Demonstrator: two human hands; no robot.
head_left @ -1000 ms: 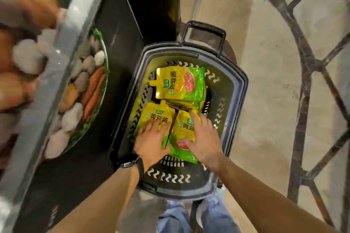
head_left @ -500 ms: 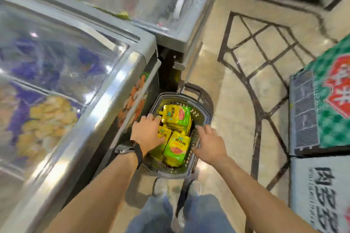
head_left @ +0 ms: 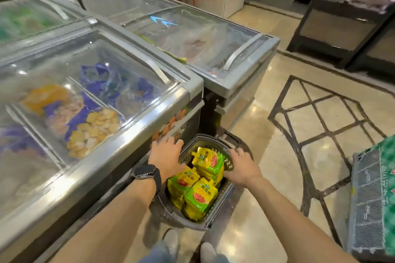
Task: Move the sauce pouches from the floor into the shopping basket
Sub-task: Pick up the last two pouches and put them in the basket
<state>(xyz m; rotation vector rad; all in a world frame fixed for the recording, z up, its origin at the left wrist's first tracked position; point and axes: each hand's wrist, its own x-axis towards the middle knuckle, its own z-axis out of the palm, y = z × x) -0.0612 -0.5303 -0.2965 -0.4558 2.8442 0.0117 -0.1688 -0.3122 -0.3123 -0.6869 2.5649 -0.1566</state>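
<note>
I count three yellow-and-green sauce pouches face up: one at the far end (head_left: 208, 159), one by my left wrist (head_left: 183, 180) and one nearest me (head_left: 199, 195). More of the same lie stacked beneath them, though how many I cannot tell from their edges. There is one shopping basket (head_left: 165, 209), two chest freezers and my two hands.

All the pouches I can see are in the basket, which stands on the floor (head_left: 277, 177) between my hands. My left hand (head_left: 166, 153) is at its left side, fingers spread and straight, holding nothing; the pouch by my wrist lies just beside it. My right hand (head_left: 240, 166) is at the right side, fingers laid flat along the rim, gripping nothing, with the far pouch just to its left. A dark watch (head_left: 147, 172) sits on my left wrist.

The basket is dark grey with slotted walls and stands right against the near freezer (head_left: 136, 134), whose glass lid covers bags of frozen food in purple, orange and pale yellow. The far freezer (head_left: 235, 83) holds pale bags, blurred under the glass.
</note>
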